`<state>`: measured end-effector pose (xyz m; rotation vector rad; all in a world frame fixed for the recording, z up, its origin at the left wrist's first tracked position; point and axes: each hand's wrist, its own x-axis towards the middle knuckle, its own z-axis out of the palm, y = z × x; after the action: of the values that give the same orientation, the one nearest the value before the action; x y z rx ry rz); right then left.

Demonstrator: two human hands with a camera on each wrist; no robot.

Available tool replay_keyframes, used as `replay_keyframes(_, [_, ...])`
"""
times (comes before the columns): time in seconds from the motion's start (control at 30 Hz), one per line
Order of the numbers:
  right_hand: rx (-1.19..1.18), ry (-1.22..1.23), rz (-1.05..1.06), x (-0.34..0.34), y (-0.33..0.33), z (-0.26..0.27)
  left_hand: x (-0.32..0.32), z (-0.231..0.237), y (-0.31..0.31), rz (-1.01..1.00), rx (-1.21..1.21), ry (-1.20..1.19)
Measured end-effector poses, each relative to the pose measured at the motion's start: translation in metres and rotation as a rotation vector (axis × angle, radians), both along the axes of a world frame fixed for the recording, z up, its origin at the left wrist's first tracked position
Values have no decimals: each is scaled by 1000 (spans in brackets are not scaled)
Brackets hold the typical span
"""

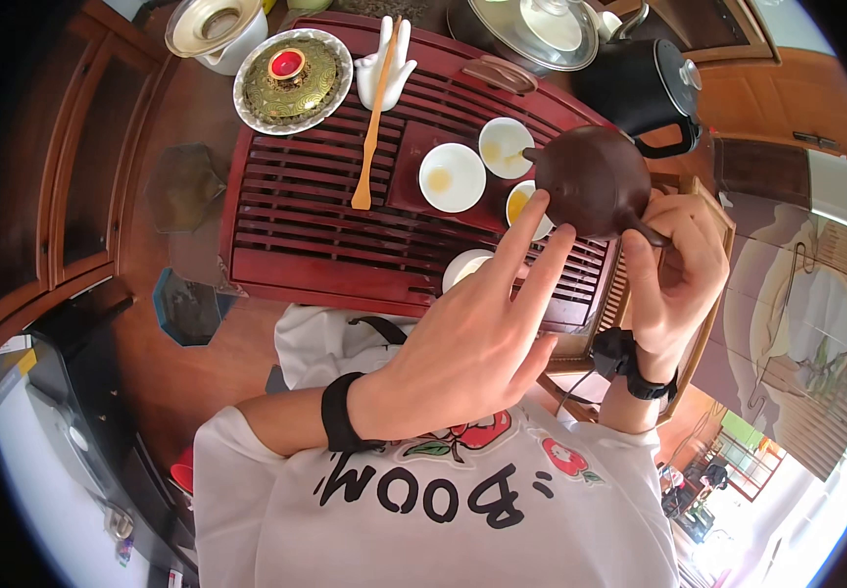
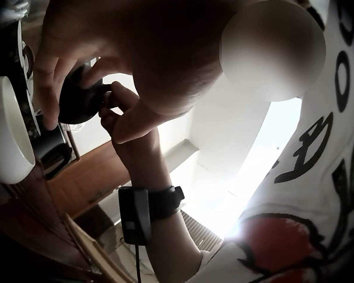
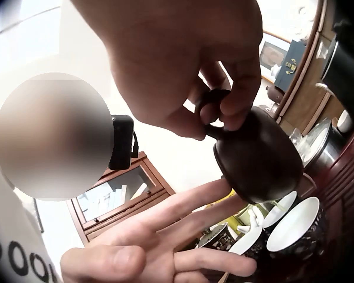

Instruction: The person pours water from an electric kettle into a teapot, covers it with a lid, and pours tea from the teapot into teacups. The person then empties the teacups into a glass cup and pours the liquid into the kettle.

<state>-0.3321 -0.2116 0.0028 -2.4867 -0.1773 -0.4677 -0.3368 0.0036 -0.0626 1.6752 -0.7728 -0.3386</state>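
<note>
My right hand (image 1: 683,260) grips the handle of a dark brown teapot (image 1: 595,181), held tilted over the right part of a red slatted tea tray (image 1: 286,281). Its spout points left over a white teacup (image 1: 502,137), with yellowish liquid just below the spout. Beside it stand a second teacup (image 1: 453,186) and a third (image 1: 543,227), partly covered by the pot; both hold some yellow tea. Straight fingers of my left hand (image 1: 443,343) reach up to the pot's near side, fingertips right at it. A fourth cup (image 1: 460,268) is partly hidden behind this hand.
On the tray's far side are a lidded gold-green bowl (image 1: 291,88), a white hand-shaped stand (image 1: 399,78) with a wooden tea stick (image 1: 369,157) leaning on it, and a brown dish (image 1: 502,73). Behind stand a black kettle (image 1: 644,83) and a glass-lidded pot (image 1: 502,29).
</note>
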Motion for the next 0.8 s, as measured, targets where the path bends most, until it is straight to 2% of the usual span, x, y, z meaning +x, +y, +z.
replay_keyframes(0.17, [-156,-16,13,3,6,7,1,0,0,-17,33,13])
replay_keyframes(0.4, [-43,-40,-40,-5,0,-3,2,-1,-1,-5,-8,-18])
replay_keyframes(0.5, [51,25,-122,-12,0,-9,3,2,1,-9,-10,-13])
replay_keyframes(0.57, [316,46,-170,-15,0,-14,4,6,3,0,-9,-17])
replay_keyframes(0.6, [320,44,-170,-16,1,-15,4,9,4,9,-9,-20])
replay_keyframes(0.67, [610,107,-154,-18,4,-16,3,12,8,30,-14,-36])
replay_keyframes(0.8, [669,167,-157,-18,14,-13,-3,15,19,98,27,-80])
